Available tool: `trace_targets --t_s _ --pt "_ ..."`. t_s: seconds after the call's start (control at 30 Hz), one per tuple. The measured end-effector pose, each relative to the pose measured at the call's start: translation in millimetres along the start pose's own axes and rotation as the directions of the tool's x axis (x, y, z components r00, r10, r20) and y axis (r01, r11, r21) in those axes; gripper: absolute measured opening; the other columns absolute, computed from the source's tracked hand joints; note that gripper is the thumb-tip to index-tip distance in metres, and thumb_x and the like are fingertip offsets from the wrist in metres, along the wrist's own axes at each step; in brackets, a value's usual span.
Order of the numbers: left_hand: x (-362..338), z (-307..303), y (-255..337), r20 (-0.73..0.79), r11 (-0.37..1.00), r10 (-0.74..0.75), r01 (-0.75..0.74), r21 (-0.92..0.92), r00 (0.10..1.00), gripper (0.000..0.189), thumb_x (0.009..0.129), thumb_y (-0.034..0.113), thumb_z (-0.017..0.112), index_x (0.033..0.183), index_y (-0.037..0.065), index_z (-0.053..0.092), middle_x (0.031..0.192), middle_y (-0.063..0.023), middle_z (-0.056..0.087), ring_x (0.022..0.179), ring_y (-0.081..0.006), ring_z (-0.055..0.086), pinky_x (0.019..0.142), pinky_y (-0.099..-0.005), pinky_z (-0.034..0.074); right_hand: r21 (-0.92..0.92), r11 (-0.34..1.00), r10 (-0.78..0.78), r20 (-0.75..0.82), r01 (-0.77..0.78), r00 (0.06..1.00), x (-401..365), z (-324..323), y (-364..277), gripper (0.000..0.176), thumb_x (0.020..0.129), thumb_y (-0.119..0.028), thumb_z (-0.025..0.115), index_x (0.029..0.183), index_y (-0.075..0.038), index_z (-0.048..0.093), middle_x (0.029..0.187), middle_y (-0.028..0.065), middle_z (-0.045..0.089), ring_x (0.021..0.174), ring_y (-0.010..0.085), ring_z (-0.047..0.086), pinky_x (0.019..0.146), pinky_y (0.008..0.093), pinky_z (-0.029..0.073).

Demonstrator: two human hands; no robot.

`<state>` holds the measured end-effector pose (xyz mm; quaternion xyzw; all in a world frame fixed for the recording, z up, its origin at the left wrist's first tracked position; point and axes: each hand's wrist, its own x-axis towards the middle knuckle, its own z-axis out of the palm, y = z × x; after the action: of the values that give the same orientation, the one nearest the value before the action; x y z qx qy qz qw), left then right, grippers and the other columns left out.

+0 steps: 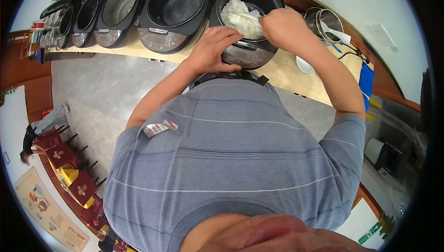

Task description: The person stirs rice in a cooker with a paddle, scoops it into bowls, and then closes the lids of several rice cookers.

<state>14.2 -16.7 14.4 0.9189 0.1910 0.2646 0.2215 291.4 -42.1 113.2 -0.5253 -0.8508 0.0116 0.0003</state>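
An open rice cooker (249,54) stands on the wooden counter, with white rice (237,9) heaped toward the left of its dark pot. My right hand (284,27) is closed round the handle of a white paddle (249,16), whose blade lies in the rice. Against the cooker's front left side rests my left hand (215,48), fingers apart, the fingertips at the rim and the thumb lower down by the control panel.
Left of it stand several open cookers, the nearest (162,39) with an empty dark pot. At the right are a metal container (330,23) with a white utensil, a white bowl (304,64), a cable and a blue object (366,81). Another person (46,122) is far left.
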Motion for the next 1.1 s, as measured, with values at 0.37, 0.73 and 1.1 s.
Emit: trace_targets --t_s 0.37,0.73,1.1 --pt "0.2 0.8 0.3 -0.022 1.000 0.019 -0.019 0.001 1.000 0.089 0.068 0.042 0.099 0.144 0.008 0.069 0.142 -0.0119 0.067 0.135 -0.0370 0.061 0.114 -0.0497 0.047 -0.045 0.999 0.001 -0.016 -0.002 1.000 26.6 34.3 17.2 0.015 0.080 -0.011 0.071 0.081 -0.002 0.082 0.083 0.0231 0.078 0.082 0.0417 0.079 0.071 0.0520 0.063" --pt "1.3 0.9 -1.3 -0.010 1.000 0.013 -0.013 -0.012 1.000 0.088 0.067 0.039 0.100 0.144 0.008 0.069 0.143 -0.0113 0.068 0.135 -0.0372 0.061 0.115 -0.0499 0.047 0.215 0.976 -0.034 0.041 0.025 0.999 12.5 -10.7 4.0 0.020 0.083 -0.019 0.072 0.092 -0.004 0.082 0.089 0.0226 0.078 0.087 0.0447 0.077 0.076 0.0545 0.062" --pt "0.8 1.5 -2.2 -0.027 1.000 0.022 -0.022 -0.012 0.999 0.087 0.068 0.040 0.100 0.143 0.008 0.069 0.142 -0.0118 0.068 0.133 -0.0375 0.062 0.113 -0.0501 0.048 0.044 0.981 0.185 0.086 -0.189 0.979 28.2 14.5 41.8 0.019 0.086 -0.016 0.070 0.091 -0.004 0.083 0.091 0.0221 0.079 0.091 0.0426 0.078 0.082 0.0547 0.063"
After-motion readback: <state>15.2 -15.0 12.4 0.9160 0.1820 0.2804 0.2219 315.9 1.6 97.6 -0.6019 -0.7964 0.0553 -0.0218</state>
